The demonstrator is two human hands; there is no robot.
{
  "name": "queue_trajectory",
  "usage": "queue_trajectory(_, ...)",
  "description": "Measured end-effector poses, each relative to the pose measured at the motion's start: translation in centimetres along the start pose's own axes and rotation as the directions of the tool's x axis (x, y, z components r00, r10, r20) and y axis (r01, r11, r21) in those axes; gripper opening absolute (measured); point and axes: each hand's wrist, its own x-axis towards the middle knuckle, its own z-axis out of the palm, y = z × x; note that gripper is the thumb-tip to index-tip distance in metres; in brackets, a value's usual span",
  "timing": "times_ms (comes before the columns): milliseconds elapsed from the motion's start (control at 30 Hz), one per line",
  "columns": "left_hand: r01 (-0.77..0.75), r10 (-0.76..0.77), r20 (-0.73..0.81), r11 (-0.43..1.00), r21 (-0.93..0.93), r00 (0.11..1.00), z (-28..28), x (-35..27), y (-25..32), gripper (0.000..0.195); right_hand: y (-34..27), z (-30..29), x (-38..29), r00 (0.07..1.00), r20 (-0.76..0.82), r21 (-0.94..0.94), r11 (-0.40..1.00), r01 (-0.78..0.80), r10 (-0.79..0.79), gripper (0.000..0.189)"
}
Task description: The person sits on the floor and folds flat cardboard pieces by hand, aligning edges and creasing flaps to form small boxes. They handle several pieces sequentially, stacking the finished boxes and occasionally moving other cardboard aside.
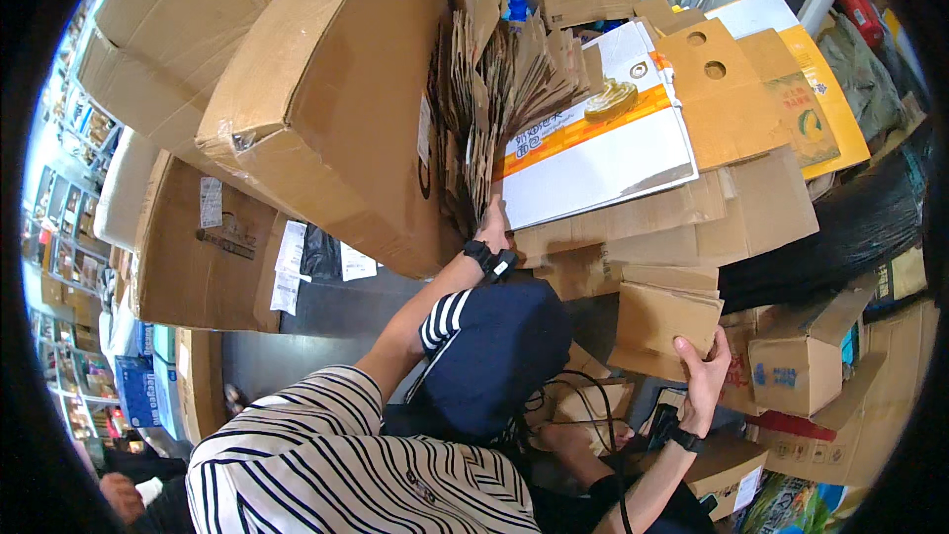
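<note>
My right hand (703,369) pinches a small stack of folded cardboard (663,322) by its lower right edge, thumb on the front face. The stack is held over the clutter at the right of my knee. My left hand (495,228) reaches to the lower end of a thick bundle of flattened cardboard (474,104) standing on edge; its fingers are partly hidden, so its grip cannot be made out. Just right of that bundle lies a white and orange printed carton sheet (600,156), on top of brown flattened cardboard (771,200).
A large closed cardboard box (356,111) leans at the left of the bundle. Behind it stands another brown box (193,259). Open cartons (793,374) and a black plastic-wrapped bundle (838,230) lie at the right. Black cables (609,415) hang near my legs. Another person's hand (122,497) shows at lower left.
</note>
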Motion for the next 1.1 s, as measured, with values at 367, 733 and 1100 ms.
queue_trajectory(367,-0.618,0.267,0.72,0.736,0.277,0.641,5.5,-20.4,8.1,0.041,-0.2,0.9,0.9,0.997,-0.05,-0.063,0.996,0.059,-0.062,0.046)
queue_trajectory(733,-0.991,-0.294,0.956,-0.135,-0.02,0.021,18.6,-41.5,9.3,0.056,-6.1,2.6,-0.3,0.969,0.113,-0.137,0.963,0.233,-0.218,0.044)
queue_trajectory(1100,-0.835,-0.133,0.969,0.492,0.245,0.207,17.5,-46.1,6.0,0.059,-6.1,-4.2,-6.2,0.997,0.076,0.293,0.956,0.0,-0.024,0.039)
